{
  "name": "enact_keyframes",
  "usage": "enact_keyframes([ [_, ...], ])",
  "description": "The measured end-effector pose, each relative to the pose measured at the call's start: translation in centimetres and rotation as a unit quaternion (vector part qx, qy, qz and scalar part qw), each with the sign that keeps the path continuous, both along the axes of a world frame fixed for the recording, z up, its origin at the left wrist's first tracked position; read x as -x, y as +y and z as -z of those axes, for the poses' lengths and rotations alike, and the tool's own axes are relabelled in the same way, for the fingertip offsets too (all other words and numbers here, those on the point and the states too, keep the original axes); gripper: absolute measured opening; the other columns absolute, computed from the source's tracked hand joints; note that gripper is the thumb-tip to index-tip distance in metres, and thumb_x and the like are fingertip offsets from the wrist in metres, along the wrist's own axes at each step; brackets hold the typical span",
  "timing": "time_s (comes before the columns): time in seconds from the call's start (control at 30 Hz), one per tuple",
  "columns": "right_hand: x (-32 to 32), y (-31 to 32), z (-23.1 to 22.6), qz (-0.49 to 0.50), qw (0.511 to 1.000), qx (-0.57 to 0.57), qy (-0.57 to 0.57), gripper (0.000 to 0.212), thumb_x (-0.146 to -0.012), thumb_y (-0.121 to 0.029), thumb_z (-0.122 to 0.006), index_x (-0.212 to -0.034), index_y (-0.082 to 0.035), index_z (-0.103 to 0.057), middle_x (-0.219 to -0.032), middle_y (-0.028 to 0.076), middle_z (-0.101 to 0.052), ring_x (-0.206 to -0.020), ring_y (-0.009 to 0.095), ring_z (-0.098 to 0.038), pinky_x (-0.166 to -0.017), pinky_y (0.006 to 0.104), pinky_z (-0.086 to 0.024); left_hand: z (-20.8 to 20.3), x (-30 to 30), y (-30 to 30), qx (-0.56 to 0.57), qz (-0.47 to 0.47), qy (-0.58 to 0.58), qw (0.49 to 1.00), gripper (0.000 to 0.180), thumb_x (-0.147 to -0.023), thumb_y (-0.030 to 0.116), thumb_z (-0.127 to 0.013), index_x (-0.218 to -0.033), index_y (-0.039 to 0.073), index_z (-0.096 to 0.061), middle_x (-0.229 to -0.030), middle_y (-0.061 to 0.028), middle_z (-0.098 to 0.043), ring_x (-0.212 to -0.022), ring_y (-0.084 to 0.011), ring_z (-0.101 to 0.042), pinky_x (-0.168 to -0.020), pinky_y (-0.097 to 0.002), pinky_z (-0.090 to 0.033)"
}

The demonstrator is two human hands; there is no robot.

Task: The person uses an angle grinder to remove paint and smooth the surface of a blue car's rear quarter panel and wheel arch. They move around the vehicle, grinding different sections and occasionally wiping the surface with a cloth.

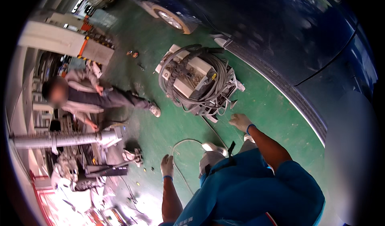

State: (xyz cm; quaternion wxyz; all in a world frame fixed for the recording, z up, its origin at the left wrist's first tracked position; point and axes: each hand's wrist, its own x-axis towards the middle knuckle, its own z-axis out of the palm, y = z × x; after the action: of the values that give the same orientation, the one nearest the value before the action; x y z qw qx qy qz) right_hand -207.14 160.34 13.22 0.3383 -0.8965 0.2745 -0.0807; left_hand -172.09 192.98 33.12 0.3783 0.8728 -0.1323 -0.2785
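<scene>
My right hand [240,122] wears a pale work glove and hangs just short of a wheeled machine, its fingers loosely bent and nothing in them. The machine [190,75] has a cream boxy top, with thick grey cables [218,75] coiled round it. Lower down on the left is my gloved left hand [167,166], thumb and fingers a little apart, holding nothing. A thin grey cable [188,140] runs over the floor from the machine and bends between my left hand and my feet.
A dark blue vehicle [272,29] stands along the right, with a long sill [280,89]. At left another person [104,97] stands near a thick grey pipe-like arm [60,141]. Small loose bits [132,54] lie on the green floor [140,71].
</scene>
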Motion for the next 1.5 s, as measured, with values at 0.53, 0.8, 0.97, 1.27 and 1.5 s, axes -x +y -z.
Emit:
enact_keyframes([
  [0.53, -31.9, -2.6, -17.9, 0.729, 0.582, -0.132, -0.335, 0.051, -0.102, -0.023, -0.064, -0.145, 0.004, -0.053, -0.134, 0.020, -0.068, -0.120, 0.025, -0.065, -0.104, 0.0350, -0.048, -4.1, -32.4, -52.8, 0.044, 0.476, -0.166, 0.862, 0.069, -0.098, 0.058, -0.055, -0.140, 0.003, -0.059, -0.141, -0.0231, -0.062, -0.133, -0.0411, -0.057, -0.112, -0.0450, -0.044],
  [0.8, -36.4, -0.8, -13.5, 0.849, 0.517, -0.082, -0.072, 0.030, -0.098, -0.025, -0.058, -0.114, -0.004, -0.071, -0.110, 0.026, -0.071, -0.099, 0.044, -0.068, -0.086, 0.0498, -0.054, -4.4, -28.8, -62.9, 0.041, 0.769, -0.333, 0.544, 0.044, -0.109, 0.033, -0.045, -0.143, 0.009, -0.057, -0.135, -0.0199, -0.063, -0.124, -0.0391, -0.059, -0.108, -0.0473, -0.047],
  [0.97, -42.3, -6.6, -20.8, 0.858, 0.476, -0.010, -0.191, 0.038, -0.105, -0.041, -0.054, -0.125, -0.009, -0.062, -0.115, 0.020, -0.070, -0.107, 0.041, -0.067, -0.091, 0.0490, -0.054, -8.8, -30.8, -68.9, 0.102, 0.675, -0.040, 0.730, 0.072, -0.106, 0.052, -0.050, -0.150, -0.006, -0.049, -0.157, -0.0192, -0.049, -0.145, -0.0302, -0.046, -0.119, -0.0399, -0.036],
  [1.27, -44.6, -10.7, -20.5, 0.914, 0.065, -0.011, -0.400, 0.033, -0.093, -0.031, -0.073, -0.106, -0.001, -0.077, -0.095, 0.009, -0.077, -0.088, 0.016, -0.070, -0.084, 0.0327, -0.055, -4.3, -24.6, -72.3, 0.079, 0.717, 0.154, 0.675, 0.070, -0.102, 0.052, -0.059, -0.136, -0.010, -0.058, -0.139, -0.0189, -0.058, -0.125, -0.0266, -0.054, -0.112, -0.0416, -0.039],
  [1.5, -45.0, -11.2, -19.7, 0.919, 0.048, -0.009, -0.390, 0.033, -0.090, -0.028, -0.078, -0.100, 0.003, -0.076, -0.088, 0.008, -0.076, -0.083, 0.010, -0.065, -0.078, 0.0301, -0.054, -6.5, -23.8, -71.1, 0.082, 0.725, 0.031, 0.683, 0.055, -0.101, 0.045, -0.065, -0.115, -0.008, -0.062, -0.112, -0.0156, -0.061, -0.103, -0.0246, -0.055, -0.099, -0.0399, -0.044],
])
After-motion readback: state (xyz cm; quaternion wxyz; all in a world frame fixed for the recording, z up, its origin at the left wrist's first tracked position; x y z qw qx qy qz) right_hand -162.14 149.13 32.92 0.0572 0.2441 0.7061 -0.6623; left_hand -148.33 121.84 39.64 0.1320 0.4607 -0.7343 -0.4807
